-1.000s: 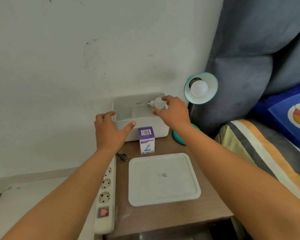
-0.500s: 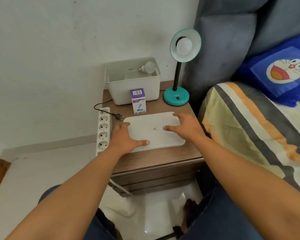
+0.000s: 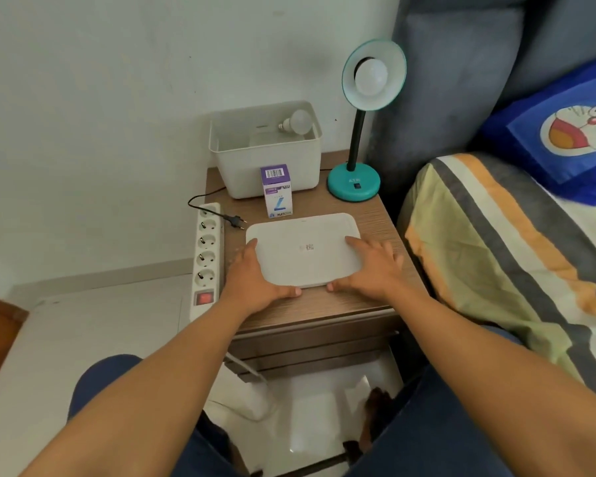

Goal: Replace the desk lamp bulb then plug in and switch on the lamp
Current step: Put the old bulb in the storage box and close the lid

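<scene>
A teal desk lamp [image 3: 354, 184] stands at the back right of the wooden nightstand [image 3: 375, 215], with a white bulb [image 3: 370, 77] in its shade. Another white bulb [image 3: 298, 121] lies inside the open white bin [image 3: 272, 166]. A purple and white bulb box [image 3: 277, 191] stands in front of the bin. The lamp's black plug [image 3: 236, 220] lies loose beside the white power strip [image 3: 207, 249]. My left hand [image 3: 252, 280] and my right hand [image 3: 372, 270] grip the near corners of the flat white lid [image 3: 303, 249], fingers on top and thumbs on its front edge.
The power strip runs along the nightstand's left edge, with a red switch at its near end. A bed with a striped blanket [image 3: 496, 253] and a blue cartoon pillow [image 3: 565, 132] is on the right. The wall is close behind the bin. My knees are below the drawers.
A second ago my right hand held the bulb at the bin and my left hand held the bin's rim. Both hands came back to the lid and now grip its near corners.
</scene>
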